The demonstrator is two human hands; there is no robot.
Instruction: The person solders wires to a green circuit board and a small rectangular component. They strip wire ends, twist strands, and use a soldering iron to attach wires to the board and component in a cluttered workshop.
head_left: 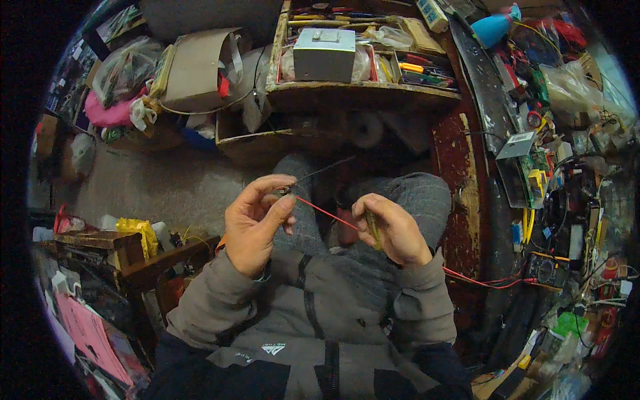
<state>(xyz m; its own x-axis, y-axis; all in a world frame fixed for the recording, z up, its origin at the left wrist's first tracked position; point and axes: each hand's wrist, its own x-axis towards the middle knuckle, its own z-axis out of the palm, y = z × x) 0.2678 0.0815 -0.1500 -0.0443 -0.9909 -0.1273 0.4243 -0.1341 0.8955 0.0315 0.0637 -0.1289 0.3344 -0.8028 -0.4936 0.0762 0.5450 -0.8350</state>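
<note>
Over my lap, my left hand (257, 217) pinches a small, round, dark metal part (283, 191) between thumb and forefinger. A thin dark wire or rod (327, 167) sticks out beyond that part, up and to the right. From the same part a red wire (327, 213) runs down to my right hand (393, 230). The fingers of that hand are curled around a slim greenish-yellow tool (373, 231), whose tip is too blurred to make out.
Ahead is an open wooden drawer (413, 95) of hand tools with a grey metal box (325, 57) on it. On the cluttered right bench, red leads (490, 283) reach a dark meter (541, 270). A wooden stand (107, 241) is at the left, near a pink sheet (90, 333).
</note>
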